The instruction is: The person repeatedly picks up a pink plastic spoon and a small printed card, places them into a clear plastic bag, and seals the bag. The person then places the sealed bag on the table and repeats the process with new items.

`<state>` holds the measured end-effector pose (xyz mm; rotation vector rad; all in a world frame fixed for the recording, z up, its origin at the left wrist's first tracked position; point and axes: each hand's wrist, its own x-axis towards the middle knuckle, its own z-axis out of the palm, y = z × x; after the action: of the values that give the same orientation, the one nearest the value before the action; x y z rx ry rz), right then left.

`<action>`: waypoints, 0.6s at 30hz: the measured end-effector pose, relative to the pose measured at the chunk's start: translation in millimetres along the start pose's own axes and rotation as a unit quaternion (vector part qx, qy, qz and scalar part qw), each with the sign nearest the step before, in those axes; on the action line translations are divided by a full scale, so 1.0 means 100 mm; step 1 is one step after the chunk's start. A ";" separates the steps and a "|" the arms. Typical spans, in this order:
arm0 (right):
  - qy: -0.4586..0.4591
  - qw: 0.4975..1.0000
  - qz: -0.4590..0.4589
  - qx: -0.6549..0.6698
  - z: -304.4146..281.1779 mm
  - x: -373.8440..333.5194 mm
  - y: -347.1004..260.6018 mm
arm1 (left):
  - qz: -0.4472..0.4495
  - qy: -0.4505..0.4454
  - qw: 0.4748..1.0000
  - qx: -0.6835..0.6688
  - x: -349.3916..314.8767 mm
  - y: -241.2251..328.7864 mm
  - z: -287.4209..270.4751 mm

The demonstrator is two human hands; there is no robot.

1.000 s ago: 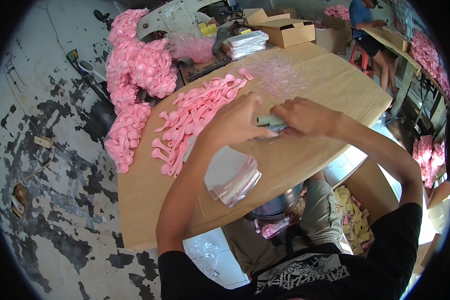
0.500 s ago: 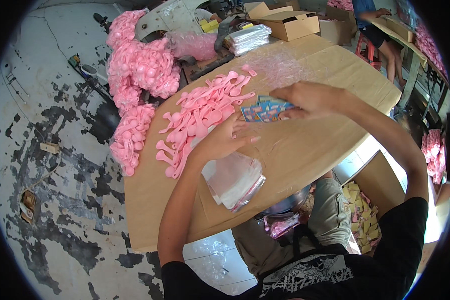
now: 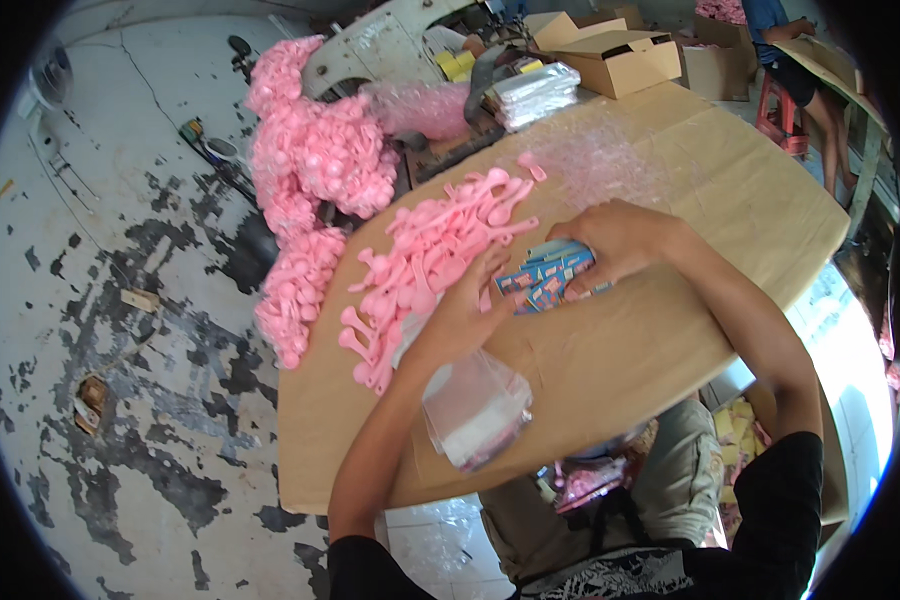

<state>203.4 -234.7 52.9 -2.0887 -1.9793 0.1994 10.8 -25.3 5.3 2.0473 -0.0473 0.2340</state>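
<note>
A fanned bundle of blue printed cards (image 3: 548, 272) is between my hands, above the brown-covered table (image 3: 610, 370). My right hand (image 3: 620, 240) grips its right end, thumb below and fingers over the top. At the left edge of the bundle, my left hand (image 3: 470, 308) has its fingertips and thumb closed in on the cards. Just beyond and left of that hand lies a heap of pink plastic spoons (image 3: 420, 255). A stack of clear plastic bags (image 3: 478, 415) rests under my left forearm, toward the near edge.
Bulging clear bags of pink spoons (image 3: 335, 155) stand past the table's left edge. Loose clear wrap (image 3: 595, 160), a pile of clear film packs (image 3: 535, 92) and a cardboard box (image 3: 620, 62) are at the far side. Another person (image 3: 795, 85) is at the far right.
My left hand has closed in from spread fingers to the cards' left edge. The right hand has brought the cards nearer. The whole view has shifted slightly.
</note>
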 end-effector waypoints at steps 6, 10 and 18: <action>0.103 0.993 -0.053 -0.033 0.17 -0.09 0.16 | -0.115 -0.058 0.986 0.107 -0.07 0.42 -0.03; 0.144 0.983 -0.074 -0.087 0.24 -0.06 0.25 | -0.123 -0.023 0.992 0.037 0.01 0.42 0.09; 0.182 0.976 -0.053 -0.107 0.31 -0.08 0.27 | -0.093 -0.017 0.994 -0.063 0.12 0.39 0.33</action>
<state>220.5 -240.5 15.5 -1.9566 -1.9441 -0.4053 22.0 -72.3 26.8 1.9157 0.1046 0.0770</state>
